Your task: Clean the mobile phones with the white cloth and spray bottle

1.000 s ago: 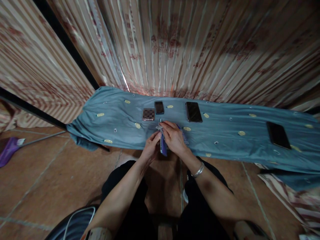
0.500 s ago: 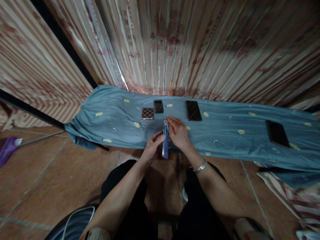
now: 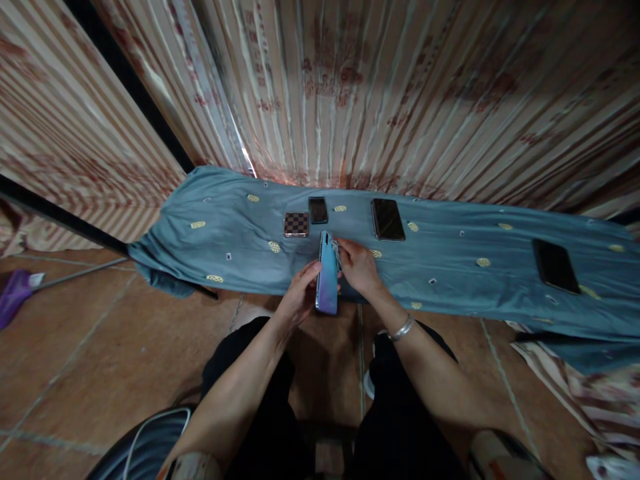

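Head view: both hands meet over the near edge of a cloth-covered tabletop (image 3: pixel 450 280), clamped on 1 phone (image 3: pixel 327 283) between them. The left hand (image 3: pixel 299 298) cups the phone's left long edge, its fingers closed against that side. The right hand (image 3: pixel 357 267) presses on the right long edge near the top, and its fingertips pinch a small pale cord or strap (image 3: pixel 335 248) at the phone's upper corner; what that strap is cannot be told at this size. A silver bangle (image 3: pixel 403 328) sits on the right wrist.

The phone shows a blue-to-purple back and stands tilted up on its lower end, long axis running away from the person, top end pointing toward the far side of the cloth. It lies directly between the 2 hands, so neither is clearly nearer; the right one is higher along its length, the left lower.

Beyond the hands, on the blue-grey cloth, lie a small checkered case (image 3: pixel 296 224) and, just beside it to the right, a small dark phone (image 3: pixel 318 209). A larger dark phone (image 3: pixel 388 219) lies further right, and another dark phone (image 3: pixel 555 266) well apart at the far right. A striped curtain (image 3: pixel 350 93) hangs behind. A tiled floor (image 3: pixel 90 347) spreads below, with a purple object (image 3: pixel 13 297) at the left edge.
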Tool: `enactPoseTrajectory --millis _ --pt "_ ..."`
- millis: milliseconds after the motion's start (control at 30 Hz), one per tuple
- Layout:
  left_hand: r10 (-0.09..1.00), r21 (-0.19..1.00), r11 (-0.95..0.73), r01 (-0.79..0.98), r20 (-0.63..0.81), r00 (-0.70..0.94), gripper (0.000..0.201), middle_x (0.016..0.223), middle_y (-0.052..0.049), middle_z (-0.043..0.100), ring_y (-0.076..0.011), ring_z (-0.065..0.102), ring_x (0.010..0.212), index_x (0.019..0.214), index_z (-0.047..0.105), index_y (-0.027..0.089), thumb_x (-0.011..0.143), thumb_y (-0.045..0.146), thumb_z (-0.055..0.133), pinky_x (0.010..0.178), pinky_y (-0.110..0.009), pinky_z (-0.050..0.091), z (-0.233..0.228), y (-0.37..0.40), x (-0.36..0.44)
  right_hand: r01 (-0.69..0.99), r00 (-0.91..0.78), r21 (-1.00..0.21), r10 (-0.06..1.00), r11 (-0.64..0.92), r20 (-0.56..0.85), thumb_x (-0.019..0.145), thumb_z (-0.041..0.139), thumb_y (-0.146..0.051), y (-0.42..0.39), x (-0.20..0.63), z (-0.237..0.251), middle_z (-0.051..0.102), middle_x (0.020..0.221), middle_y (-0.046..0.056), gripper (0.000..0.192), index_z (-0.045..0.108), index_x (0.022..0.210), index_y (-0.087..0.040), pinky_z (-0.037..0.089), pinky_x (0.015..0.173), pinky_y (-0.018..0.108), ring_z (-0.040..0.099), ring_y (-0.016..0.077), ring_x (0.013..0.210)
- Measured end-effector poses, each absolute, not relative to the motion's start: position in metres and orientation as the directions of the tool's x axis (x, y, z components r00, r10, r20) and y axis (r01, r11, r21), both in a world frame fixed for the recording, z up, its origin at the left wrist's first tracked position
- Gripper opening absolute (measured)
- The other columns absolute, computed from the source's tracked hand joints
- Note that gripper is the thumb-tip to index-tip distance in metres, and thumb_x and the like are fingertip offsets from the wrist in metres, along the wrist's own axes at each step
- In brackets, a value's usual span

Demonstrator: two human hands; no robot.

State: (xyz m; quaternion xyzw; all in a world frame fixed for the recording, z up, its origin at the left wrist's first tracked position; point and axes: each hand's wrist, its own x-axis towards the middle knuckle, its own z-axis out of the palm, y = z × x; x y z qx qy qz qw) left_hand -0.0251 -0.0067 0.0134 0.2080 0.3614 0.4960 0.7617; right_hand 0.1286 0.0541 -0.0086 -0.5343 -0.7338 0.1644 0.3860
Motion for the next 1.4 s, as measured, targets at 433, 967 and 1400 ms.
enactPoseTrajectory --millis 433,967,1400 --pt "0.92 0.676 0.393 -0.623 -0.291 0.264 0.045 0.085 -0.01 0.077 -0.0269 0.075 0.088 0.096 0.073 0.013 0.066 0.043 0.085 0.081 -0.037 0.06 0.011 -0.003 -0.026 0.516 -0.075 -0.832 0.978 0.204 0.193 0.088 0.049 -0.019 0.059 0.126 -0.011 0.078 0.086 0.0 0.031 0.077 0.1 -0.023 0.055 0.077 0.031 0.07 0.0197 0.079" --pt "0.935 0.667 0.342 -0.662 -0.312 0.168 0.037 0.08 -0.005 0.076 -0.0255 0.074 0.09 0.093 0.071 0.016 0.067 0.039 0.084 0.082 -0.035 0.059 0.005 0.002 -0.022 0.078 -0.024 -0.993 0.995 -0.09 -0.092 0.079 0.059 -0.039 0.049 0.105 -0.012 0.061 0.058 -0.005 0.027 0.075 0.09 -0.02 0.042 0.039 0.022 0.051 0.0119 0.046" --pt "0.948 0.679 0.307 -0.667 -0.282 0.149 0.033 0.077 -0.007 0.076 -0.0263 0.075 0.084 0.087 0.072 0.014 0.072 0.042 0.08 0.082 -0.037 0.059 0.008 0.005 -0.028 -0.004 -0.08 -0.999 0.996 -0.048 -0.048 0.078 0.065 -0.041 0.042 0.107 -0.01 0.063 0.061 -0.004 0.023 0.073 0.082 -0.02 0.047 0.05 0.024 0.055 0.0121 0.051"
